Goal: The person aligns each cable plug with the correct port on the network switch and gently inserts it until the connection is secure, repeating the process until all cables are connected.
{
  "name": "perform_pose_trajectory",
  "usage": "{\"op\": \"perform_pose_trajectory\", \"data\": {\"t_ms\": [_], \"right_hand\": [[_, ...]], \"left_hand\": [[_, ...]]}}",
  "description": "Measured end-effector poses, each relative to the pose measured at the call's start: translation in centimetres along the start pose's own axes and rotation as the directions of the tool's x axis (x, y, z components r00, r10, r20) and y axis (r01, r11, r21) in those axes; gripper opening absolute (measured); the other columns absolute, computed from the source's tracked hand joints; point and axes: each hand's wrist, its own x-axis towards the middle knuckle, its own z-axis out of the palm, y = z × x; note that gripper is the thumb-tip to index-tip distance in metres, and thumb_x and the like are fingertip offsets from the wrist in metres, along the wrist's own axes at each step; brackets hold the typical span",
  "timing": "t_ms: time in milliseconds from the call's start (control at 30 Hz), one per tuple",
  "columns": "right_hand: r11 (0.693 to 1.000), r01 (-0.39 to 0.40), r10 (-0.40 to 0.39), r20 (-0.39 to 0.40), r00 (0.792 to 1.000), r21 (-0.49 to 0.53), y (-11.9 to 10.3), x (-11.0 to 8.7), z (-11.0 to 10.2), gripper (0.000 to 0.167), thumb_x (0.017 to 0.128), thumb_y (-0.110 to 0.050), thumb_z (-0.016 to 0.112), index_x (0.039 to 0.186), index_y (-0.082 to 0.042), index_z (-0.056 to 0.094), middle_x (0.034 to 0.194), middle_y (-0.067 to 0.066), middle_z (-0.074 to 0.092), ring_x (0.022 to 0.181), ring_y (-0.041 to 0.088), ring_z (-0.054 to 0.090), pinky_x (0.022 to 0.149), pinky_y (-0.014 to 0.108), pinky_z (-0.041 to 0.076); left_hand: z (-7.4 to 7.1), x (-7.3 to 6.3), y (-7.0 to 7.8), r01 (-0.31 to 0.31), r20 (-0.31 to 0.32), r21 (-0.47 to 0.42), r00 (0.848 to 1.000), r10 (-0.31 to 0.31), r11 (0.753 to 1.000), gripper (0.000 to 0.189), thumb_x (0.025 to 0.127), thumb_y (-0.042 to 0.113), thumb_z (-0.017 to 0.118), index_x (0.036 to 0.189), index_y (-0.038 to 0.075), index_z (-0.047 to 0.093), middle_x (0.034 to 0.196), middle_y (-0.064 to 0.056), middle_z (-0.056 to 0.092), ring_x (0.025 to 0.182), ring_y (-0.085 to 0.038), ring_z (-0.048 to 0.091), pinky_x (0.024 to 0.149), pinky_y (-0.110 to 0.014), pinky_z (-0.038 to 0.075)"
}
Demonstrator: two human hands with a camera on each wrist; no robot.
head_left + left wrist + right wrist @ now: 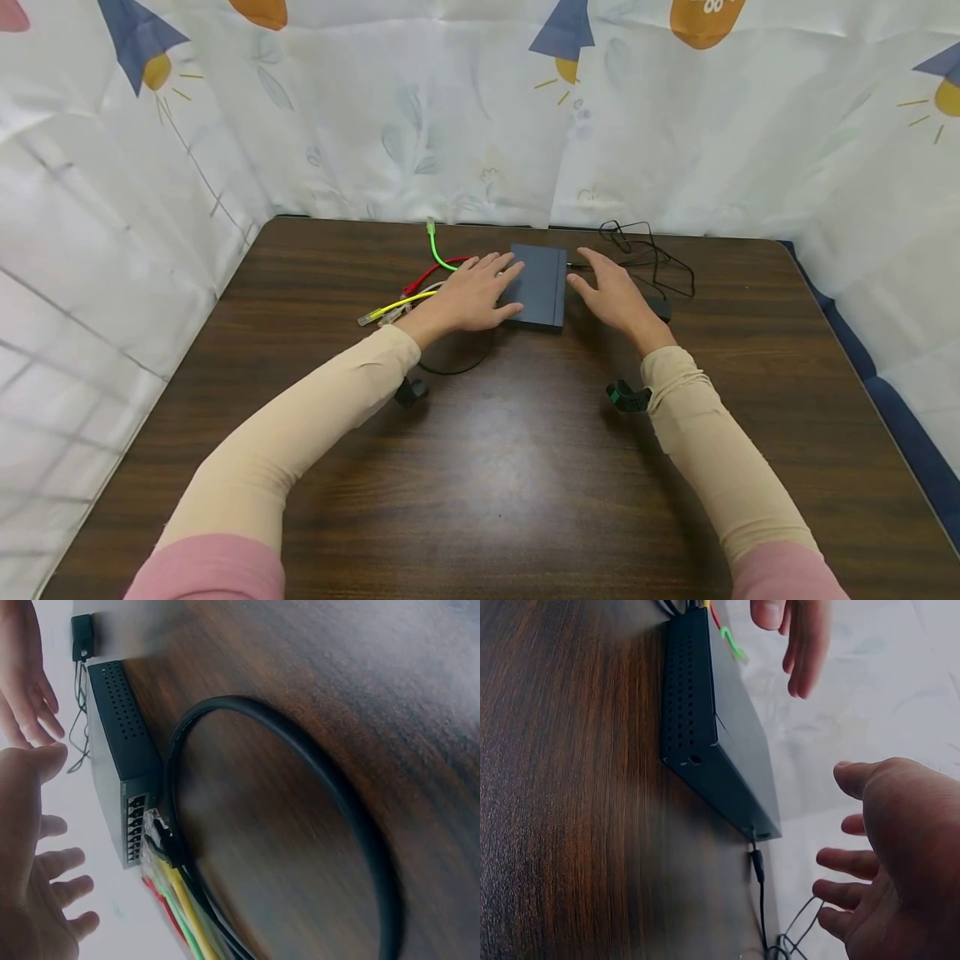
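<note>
A: Item one, and its location?
B: Network switch [542, 287], dark blue-grey, lying flat near the far edge of the wooden table [495, 467], between my two hands.
A: State of grip?
B: Left hand [477, 293]: fingers and thumb spread, over the switch's left edge, hold of nothing. Right hand [613, 292]: fingers extended, thumb well apart, just beside the right face, nothing held. The right wrist view shows a gap between each hand and the switch.
A: Reason for the placing?
B: My judgement: one hand per side keeps both wired faces within reach. The yellow cable [405, 302], red cable [423, 277] and green cable [433, 243] lie left, by the row of ports [135, 829]; how many are seated, I cannot tell. The power plug [758, 865] meets the right face near its far corner, so the power adapter [659, 308] sits right.
A: Orientation?
B: Ports point to my left, vent holes [681, 690] towards me. Long axis, as I judge it, runs from me towards the curtain [480, 125].
</note>
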Motion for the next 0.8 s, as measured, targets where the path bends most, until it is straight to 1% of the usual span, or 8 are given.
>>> {"op": "perform_pose_trajectory", "data": {"t_ms": [67,267,367,600,800], "right_hand": [[1.0,-0.001,0.001,-0.004,1.0,-0.001,0.1,0.1,0.1,0.065,0.101,-0.045,0.044,0.156,-0.019,0.019,0.161,0.01,0.02,0.149,0.033,0.019,0.117,0.056,0.022],[1.0,0.011,-0.011,-0.013,1.0,0.001,0.2,0.3,0.2,0.066,0.101,-0.046,0.044,0.155,-0.018,0.021,0.161,0.01,0.022,0.149,0.033,0.02,0.117,0.056,0.02],[1.0,0.008,-0.008,-0.015,1.0,0.003,0.2,0.4,0.2,0.065,0.101,-0.045,0.044,0.155,-0.017,0.021,0.161,0.01,0.023,0.148,0.033,0.021,0.117,0.057,0.02],[1.0,-0.001,0.001,-0.02,1.0,-0.003,0.2,0.5,0.5,0.058,0.104,-0.039,0.039,0.155,-0.017,0.022,0.161,0.011,0.023,0.148,0.034,0.021,0.117,0.056,0.021],[1.0,-0.005,0.004,-0.021,1.0,-0.009,0.5,0.7,0.6,0.055,0.105,-0.033,0.039,0.154,-0.015,0.023,0.16,0.013,0.024,0.148,0.035,0.022,0.117,0.055,0.021]], "left_hand": [[0.1,0.1,0.0,-0.006,0.003,0.006,1.0,0.006,1.0,0.074,0.097,0.058,0.04,0.156,0.018,0.02,0.162,-0.01,0.019,0.15,-0.03,0.019,0.12,-0.05,0.019],[0.4,0.4,0.3,-0.018,-0.018,-0.011,1.0,0.018,1.0,0.073,0.097,0.056,0.043,0.155,0.016,0.023,0.161,-0.011,0.021,0.149,-0.031,0.022,0.119,-0.049,0.022],[0.6,0.5,0.5,-0.032,-0.011,-0.016,0.999,0.032,0.999,0.073,0.097,0.055,0.044,0.155,0.016,0.023,0.161,-0.012,0.022,0.149,-0.031,0.021,0.12,-0.048,0.022],[1.1,0.8,0.6,-0.06,0.004,0.003,0.998,0.06,0.998,0.074,0.097,0.057,0.042,0.155,0.016,0.021,0.161,-0.013,0.021,0.149,-0.031,0.023,0.12,-0.047,0.022],[1.5,1.1,0.7,-0.069,0.01,-0.011,0.998,0.069,0.998,0.074,0.097,0.058,0.04,0.155,0.017,0.022,0.161,-0.012,0.021,0.149,-0.028,0.022,0.12,-0.046,0.021]]}}
